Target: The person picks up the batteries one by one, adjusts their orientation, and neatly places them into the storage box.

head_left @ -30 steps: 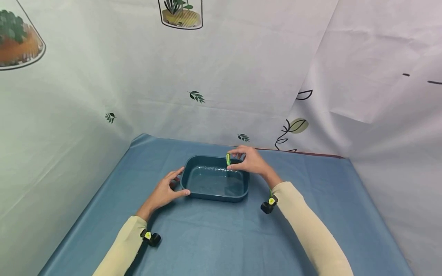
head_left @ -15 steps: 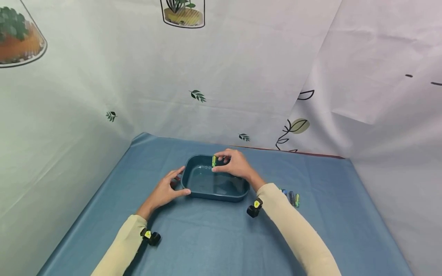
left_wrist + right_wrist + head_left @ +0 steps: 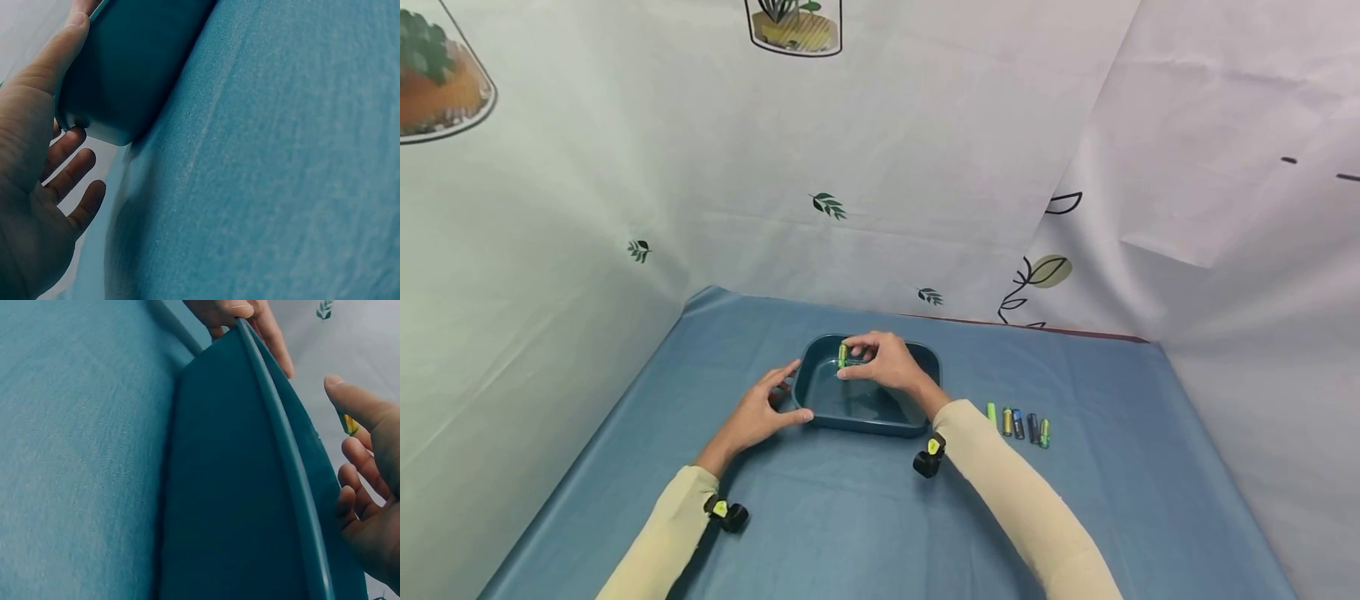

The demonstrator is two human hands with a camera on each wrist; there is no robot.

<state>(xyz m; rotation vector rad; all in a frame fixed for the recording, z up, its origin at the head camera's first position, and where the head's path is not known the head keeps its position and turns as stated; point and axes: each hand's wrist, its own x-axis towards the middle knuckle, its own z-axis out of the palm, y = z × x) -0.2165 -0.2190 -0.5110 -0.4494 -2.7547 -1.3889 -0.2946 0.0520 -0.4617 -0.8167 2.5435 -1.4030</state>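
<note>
Right hand (image 3: 886, 365) pinches a small green-and-yellow cylindrical battery (image 3: 842, 357) end to end, upright above a glossy dark-teal rectangular dish (image 3: 871, 428), frame centre; left hand (image 3: 760, 414), fingers spread, touches the dish's left end. The battery is probably light, rigid, slippery, best held by its ends. Blue cloth-covered tabletop (image 3: 835, 517); white leaf-printed sheeting (image 3: 925, 167) fills the upper frame.

From the person's head, the widest view looks forward and down across the blue cloth (image 3: 827, 517) to the printed backdrop (image 3: 887, 150). The left-wrist camera, low and close, looks past the left hand (image 3: 763, 408) at the rectangular dish (image 3: 865, 427). The right-wrist camera, also close, faces its near wall; both share dish and left hand.
</note>
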